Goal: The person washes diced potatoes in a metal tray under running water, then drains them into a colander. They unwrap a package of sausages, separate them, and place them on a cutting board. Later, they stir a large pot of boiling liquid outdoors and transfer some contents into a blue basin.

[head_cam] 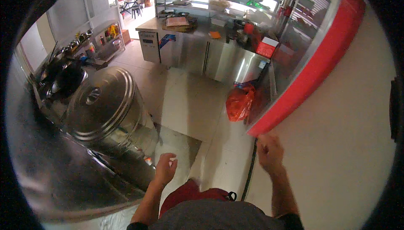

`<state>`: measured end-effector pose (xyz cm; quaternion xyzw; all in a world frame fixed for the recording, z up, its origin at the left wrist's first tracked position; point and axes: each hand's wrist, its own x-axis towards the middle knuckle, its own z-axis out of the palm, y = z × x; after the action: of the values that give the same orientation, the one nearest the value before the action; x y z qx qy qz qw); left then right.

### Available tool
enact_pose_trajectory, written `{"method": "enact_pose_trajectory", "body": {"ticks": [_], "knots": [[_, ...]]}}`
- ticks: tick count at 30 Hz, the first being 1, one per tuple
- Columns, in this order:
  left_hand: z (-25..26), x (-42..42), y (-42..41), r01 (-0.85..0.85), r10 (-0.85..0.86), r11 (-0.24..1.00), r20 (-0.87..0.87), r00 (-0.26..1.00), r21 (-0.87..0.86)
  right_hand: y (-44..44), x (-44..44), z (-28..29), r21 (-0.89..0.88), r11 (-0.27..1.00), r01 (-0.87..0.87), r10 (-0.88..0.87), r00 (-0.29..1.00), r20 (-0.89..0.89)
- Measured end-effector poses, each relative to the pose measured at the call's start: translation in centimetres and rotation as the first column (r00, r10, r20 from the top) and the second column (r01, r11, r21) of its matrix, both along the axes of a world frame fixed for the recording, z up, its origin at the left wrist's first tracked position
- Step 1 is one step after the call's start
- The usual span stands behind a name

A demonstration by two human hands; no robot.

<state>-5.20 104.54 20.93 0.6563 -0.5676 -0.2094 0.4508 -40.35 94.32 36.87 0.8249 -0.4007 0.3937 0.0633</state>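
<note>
My left hand (166, 168) hangs in front of me over the floor, its fingers loosely bent and the thumb apart, with nothing seen in it. To its left stands a large stainless steel stockpot (104, 110) with a ridged round lid (102, 99). A small object with an orange and white end (148, 160) lies by the steel counter edge near that hand. My right hand (270, 152) is slightly blurred and curled in on itself beside the plain pale wall (331, 141), just below the lower end of a red strip (303, 91). No object shows in it.
Ahead, a stainless steel worktop cabinet (186, 50) carries a chopping board (180, 24) and a red-and-white box (267, 47). A red plastic bag (240, 103) sits on the tiled floor (180, 110). Dark woks (63, 75) and a low shelf (107, 48) stand left; wire shelving (202, 5) rises behind.
</note>
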Motion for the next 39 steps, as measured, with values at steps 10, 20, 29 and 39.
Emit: {"method": "enact_pose_trajectory", "body": {"ticks": [10, 20, 29, 39], "knots": [[4.9, 1.4, -33.1, 0.273, -0.275, 0.954, -0.007, 0.962, 0.120, -17.0, -2.2, -20.3, 0.648, 0.711, 0.273, -0.560, 0.777, 0.287], [2.2, 9.2, -56.3, 0.061, -0.053, 0.988, -0.053, 0.997, 0.144, -60.8, 13.6, -12.9, 0.625, 0.779, -0.060, -0.146, 0.950, 0.274], [-0.9, 26.7, -71.5, -0.273, 0.321, 0.910, -0.115, 0.940, 0.311, -86.6, 39.6, -12.7, 0.542, 0.722, -0.430, 0.250, 0.893, 0.375], [1.5, 45.4, -100.0, -0.221, 0.243, 0.956, -0.096, 0.965, 0.193, -108.1, 55.1, -11.6, 0.690, 0.622, -0.370, 0.097, 0.911, 0.402]]}}
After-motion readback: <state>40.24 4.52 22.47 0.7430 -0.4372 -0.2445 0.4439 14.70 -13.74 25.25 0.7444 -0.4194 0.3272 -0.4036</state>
